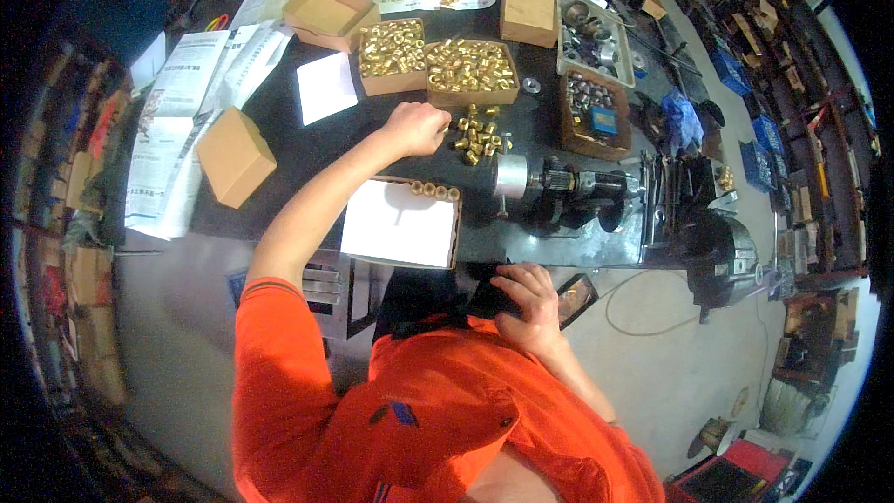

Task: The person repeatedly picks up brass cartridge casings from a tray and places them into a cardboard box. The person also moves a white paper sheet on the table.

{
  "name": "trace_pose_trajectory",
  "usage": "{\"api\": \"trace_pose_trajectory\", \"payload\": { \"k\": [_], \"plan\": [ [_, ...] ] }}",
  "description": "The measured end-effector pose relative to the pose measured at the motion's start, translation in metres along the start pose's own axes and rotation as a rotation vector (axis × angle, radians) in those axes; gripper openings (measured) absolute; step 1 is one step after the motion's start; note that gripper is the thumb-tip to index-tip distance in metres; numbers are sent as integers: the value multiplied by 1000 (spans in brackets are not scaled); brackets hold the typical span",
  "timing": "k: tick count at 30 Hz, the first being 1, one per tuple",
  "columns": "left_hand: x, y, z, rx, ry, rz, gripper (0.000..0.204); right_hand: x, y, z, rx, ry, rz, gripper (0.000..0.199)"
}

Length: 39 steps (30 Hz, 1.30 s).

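Nearest the orange shirt, the right hand (529, 303) rests curled on a dark object at the black workbench's (279, 140) near edge. Farther in, the left hand (416, 128) closes into a fist — contents unseen — just left of the loose small brass fittings (480, 135).

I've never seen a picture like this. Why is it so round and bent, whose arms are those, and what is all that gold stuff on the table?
The picture comes from a wide fisheye camera worn on a person's head, looking down, so straight edges bend near the rim. The arms in orange sleeves are that person's own. The left hand is closed, reaching to a small loose pile of short brass cylinders on the black worktable; whether it holds one is hidden. The right hand rests near the table's front edge on something dark. Behind the pile stand open cardboard boxes full of brass pieces. Nearer lies a shallow box lined with white paper, with a few pieces in a row.
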<state>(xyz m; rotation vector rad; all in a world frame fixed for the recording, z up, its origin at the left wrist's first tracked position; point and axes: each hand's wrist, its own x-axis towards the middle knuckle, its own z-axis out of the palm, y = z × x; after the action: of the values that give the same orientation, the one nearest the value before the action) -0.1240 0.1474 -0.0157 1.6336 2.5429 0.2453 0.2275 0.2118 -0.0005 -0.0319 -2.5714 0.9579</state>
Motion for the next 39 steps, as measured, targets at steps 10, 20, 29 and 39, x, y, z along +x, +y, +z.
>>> {"api": "trace_pose_trajectory", "payload": {
  "k": [10, 20, 29, 39],
  "plan": [
    [12, 4, 0, 159, -98, 157, 16, -19, 3, 16, 41, -103, 42, 44],
    [19, 14, -10, 384, -157, 289, 17, -63, 56, 49, 11, -133, 221, 38],
    [-94, 0, -69, -384, 147, -53, 14, -92, 80, 72, -25, -125, 271, 32],
    [-131, 26, -33, -343, 48, -120, 20, -85, 81, 73, -1, -110, 253, 30]
  ]
}}
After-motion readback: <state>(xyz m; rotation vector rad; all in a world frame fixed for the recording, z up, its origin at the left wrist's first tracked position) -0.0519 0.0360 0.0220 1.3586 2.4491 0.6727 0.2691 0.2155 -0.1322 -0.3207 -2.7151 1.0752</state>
